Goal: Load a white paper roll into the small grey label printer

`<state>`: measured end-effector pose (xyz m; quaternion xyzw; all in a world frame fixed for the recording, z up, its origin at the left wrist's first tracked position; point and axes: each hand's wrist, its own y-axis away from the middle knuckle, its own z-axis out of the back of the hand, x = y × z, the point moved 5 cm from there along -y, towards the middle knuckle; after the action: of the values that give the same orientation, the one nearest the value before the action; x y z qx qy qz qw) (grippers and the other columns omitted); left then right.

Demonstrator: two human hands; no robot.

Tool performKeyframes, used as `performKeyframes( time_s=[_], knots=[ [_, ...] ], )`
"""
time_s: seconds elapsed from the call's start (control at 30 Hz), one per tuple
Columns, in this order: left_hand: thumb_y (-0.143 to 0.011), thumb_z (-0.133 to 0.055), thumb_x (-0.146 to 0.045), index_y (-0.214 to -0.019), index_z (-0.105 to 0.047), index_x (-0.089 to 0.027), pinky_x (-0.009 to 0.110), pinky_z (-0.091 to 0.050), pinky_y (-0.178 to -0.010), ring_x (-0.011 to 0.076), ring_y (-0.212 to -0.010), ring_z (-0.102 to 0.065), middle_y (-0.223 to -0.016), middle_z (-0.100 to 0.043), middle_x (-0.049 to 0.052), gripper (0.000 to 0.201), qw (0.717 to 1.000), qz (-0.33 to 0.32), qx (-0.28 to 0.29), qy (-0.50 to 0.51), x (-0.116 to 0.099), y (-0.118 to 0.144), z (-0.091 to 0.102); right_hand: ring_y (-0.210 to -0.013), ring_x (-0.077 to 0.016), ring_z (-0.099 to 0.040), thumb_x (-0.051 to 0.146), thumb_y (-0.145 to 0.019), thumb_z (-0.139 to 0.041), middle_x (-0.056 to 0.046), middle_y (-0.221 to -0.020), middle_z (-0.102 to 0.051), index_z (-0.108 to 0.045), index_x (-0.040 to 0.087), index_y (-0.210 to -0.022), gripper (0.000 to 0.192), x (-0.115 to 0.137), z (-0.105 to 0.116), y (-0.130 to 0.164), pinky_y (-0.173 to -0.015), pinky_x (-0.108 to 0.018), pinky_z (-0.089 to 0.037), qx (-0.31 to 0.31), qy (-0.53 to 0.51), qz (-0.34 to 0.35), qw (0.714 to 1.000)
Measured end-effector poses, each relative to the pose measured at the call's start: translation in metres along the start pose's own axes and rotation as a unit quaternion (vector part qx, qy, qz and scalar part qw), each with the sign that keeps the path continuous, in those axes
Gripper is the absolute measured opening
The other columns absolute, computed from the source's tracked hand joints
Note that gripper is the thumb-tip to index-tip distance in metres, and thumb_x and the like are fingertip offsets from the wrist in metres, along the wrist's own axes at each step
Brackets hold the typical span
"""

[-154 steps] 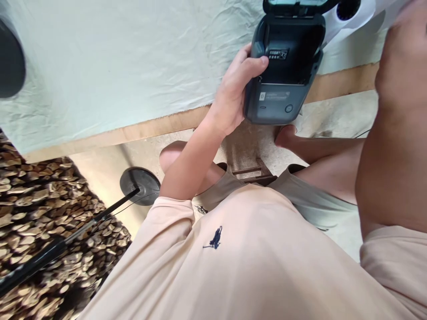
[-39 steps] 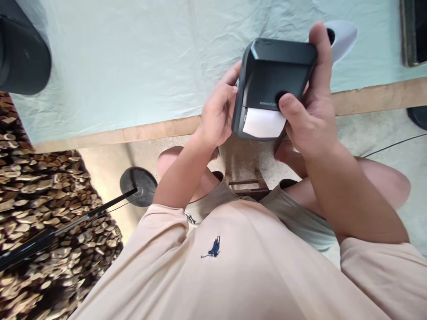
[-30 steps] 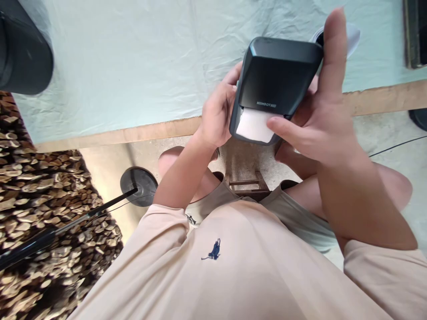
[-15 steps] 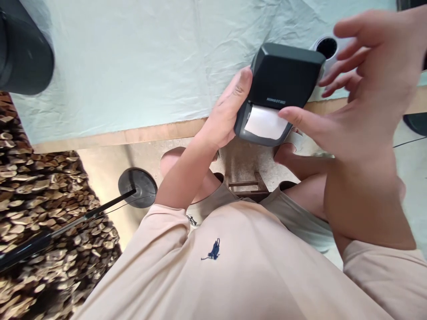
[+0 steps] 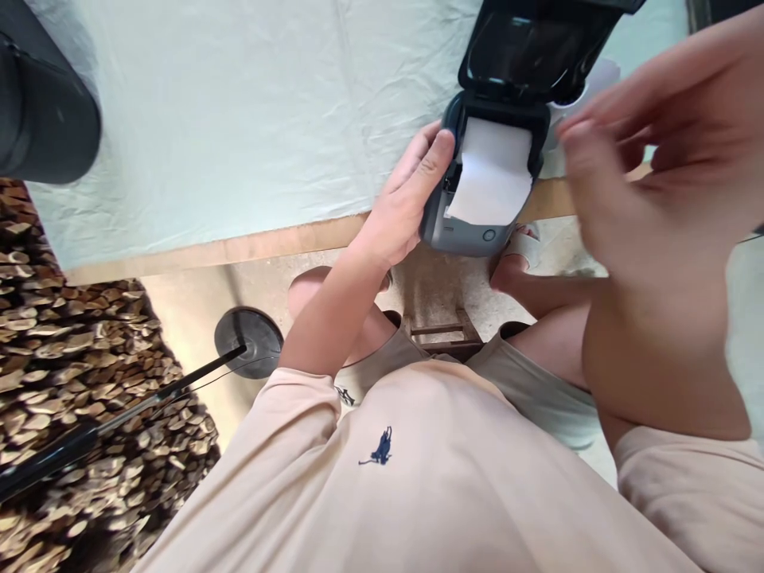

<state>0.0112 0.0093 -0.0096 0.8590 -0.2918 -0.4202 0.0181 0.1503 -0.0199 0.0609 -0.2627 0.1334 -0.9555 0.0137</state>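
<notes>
My left hand (image 5: 409,199) grips the left side of a small dark grey label printer (image 5: 471,231) at the table's near edge. The printer's lid (image 5: 537,48) stands flipped up and a white paper roll (image 5: 493,171) lies exposed in its bay. My right hand (image 5: 656,159) hovers blurred just right of the printer, fingers apart, holding nothing. A white object (image 5: 588,83) lies on the cloth behind the printer, mostly hidden.
A pale green cloth (image 5: 239,111) covers the table, with a bare wooden edge (image 5: 239,247). A black round object (image 5: 41,111) sits at the far left. Below are my knees, a stool, a round black stand base (image 5: 249,341) with its pole, and a patterned rug (image 5: 72,374).
The printer's lid, shut half a second ago, has swung up and shows the paper roll. My right hand has come off the printer and drawn back to the right.
</notes>
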Motion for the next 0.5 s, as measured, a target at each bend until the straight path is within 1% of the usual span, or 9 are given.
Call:
performKeyframes(
  time_s=[0.07, 0.1, 0.13, 0.23, 0.3, 0.33, 0.4, 0.47, 0.5],
  knots=[
    [-0.084, -0.043, -0.026, -0.110, -0.053, -0.020, 0.017, -0.049, -0.080, 0.0160, -0.116, -0.050, -0.095, -0.061, -0.004, 0.029, 1.000, 0.002, 0.003, -0.031, -0.001, 0.001, -0.001, -0.071, -0.0029, -0.050, 0.039, -0.080, -0.037, 0.003, -0.082, -0.055, -0.052, 0.025, -0.097, 0.027, 0.005, -0.007, 0.001, -0.063, -0.021, -0.036, 0.086, 0.061, 0.029, 0.994],
    [-0.084, -0.042, -0.026, -0.111, -0.052, -0.021, 0.016, -0.049, -0.079, 0.0154, -0.115, -0.051, -0.094, -0.060, -0.004, 0.030, 0.999, 0.004, 0.003, -0.046, -0.001, 0.002, -0.001, -0.070, -0.0040, -0.049, 0.039, -0.079, -0.038, 0.004, -0.080, -0.055, -0.052, 0.030, -0.099, 0.026, 0.005, -0.010, 0.001, -0.062, -0.022, -0.034, 0.112, 0.086, 0.029, 0.990],
    [-0.084, -0.042, -0.025, -0.111, -0.053, -0.022, 0.016, -0.048, -0.079, 0.0143, -0.113, -0.052, -0.093, -0.060, -0.005, 0.029, 0.998, 0.008, 0.002, -0.057, -0.001, 0.003, -0.002, -0.070, -0.0055, -0.049, 0.040, -0.077, -0.039, 0.003, -0.078, -0.055, -0.052, 0.032, -0.099, 0.027, 0.005, -0.011, 0.000, -0.061, -0.022, -0.032, 0.122, 0.107, 0.021, 0.987],
    [-0.082, -0.045, -0.021, -0.105, -0.056, -0.023, 0.017, -0.048, -0.082, 0.0128, -0.110, -0.054, -0.093, -0.062, -0.004, 0.026, 0.998, 0.023, -0.008, -0.065, -0.002, 0.005, -0.007, -0.064, -0.0069, -0.044, 0.048, -0.075, -0.039, 0.000, -0.080, -0.055, -0.049, 0.033, -0.102, 0.033, 0.003, -0.020, -0.002, -0.056, -0.022, -0.023, 0.184, 0.206, 0.013, 0.961],
    [-0.079, -0.049, -0.019, -0.104, -0.058, -0.023, 0.019, -0.046, -0.088, 0.0136, -0.110, -0.053, -0.094, -0.062, -0.002, 0.026, 0.997, 0.043, -0.035, -0.051, -0.001, 0.006, -0.009, -0.059, -0.0054, -0.039, 0.051, -0.072, -0.040, 0.000, -0.080, -0.055, -0.048, 0.033, -0.101, 0.035, 0.001, -0.025, -0.002, -0.055, -0.021, -0.019, 0.223, 0.251, 0.021, 0.942],
    [-0.079, -0.050, -0.018, -0.104, -0.058, -0.023, 0.020, -0.044, -0.091, 0.0140, -0.112, -0.052, -0.095, -0.062, -0.001, 0.027, 0.996, 0.055, -0.052, -0.037, -0.001, 0.007, -0.009, -0.058, -0.0051, -0.037, 0.052, -0.072, -0.040, 0.000, -0.079, -0.054, -0.046, 0.034, -0.103, 0.036, 0.001, -0.026, -0.002, -0.054, -0.021, -0.018, 0.234, 0.264, 0.023, 0.935],
    [-0.078, -0.050, -0.017, -0.106, -0.057, -0.023, 0.021, -0.041, -0.095, 0.0142, -0.115, -0.050, -0.095, -0.062, -0.001, 0.029, 0.995, 0.070, -0.074, -0.015, 0.000, 0.007, -0.008, -0.058, -0.0062, -0.038, 0.051, -0.071, -0.040, 0.000, -0.076, -0.054, -0.043, 0.036, -0.107, 0.039, -0.001, -0.024, -0.003, -0.054, -0.022, -0.017, 0.230, 0.272, 0.015, 0.934],
    [-0.080, -0.046, -0.017, -0.110, -0.055, -0.021, 0.025, -0.040, -0.097, 0.0150, -0.116, -0.049, -0.095, -0.061, -0.002, 0.031, 0.996, 0.062, -0.052, -0.026, -0.001, 0.007, -0.009, -0.060, -0.0080, -0.042, 0.049, -0.070, -0.042, 0.001, -0.075, -0.054, -0.039, 0.039, -0.112, 0.044, -0.001, -0.019, -0.004, -0.054, -0.022, -0.020, 0.220, 0.258, 0.010, 0.941],
    [-0.081, -0.045, -0.018, -0.112, -0.053, -0.021, 0.026, -0.039, -0.098, 0.0150, -0.117, -0.049, -0.095, -0.061, -0.002, 0.032, 0.998, 0.047, -0.035, -0.040, -0.002, 0.006, -0.009, -0.062, -0.0080, -0.044, 0.047, -0.069, -0.043, 0.001, -0.074, -0.053, -0.038, 0.039, -0.113, 0.045, 0.000, -0.015, -0.003, -0.055, -0.022, -0.024, 0.215, 0.226, 0.014, 0.950]
  ],
)
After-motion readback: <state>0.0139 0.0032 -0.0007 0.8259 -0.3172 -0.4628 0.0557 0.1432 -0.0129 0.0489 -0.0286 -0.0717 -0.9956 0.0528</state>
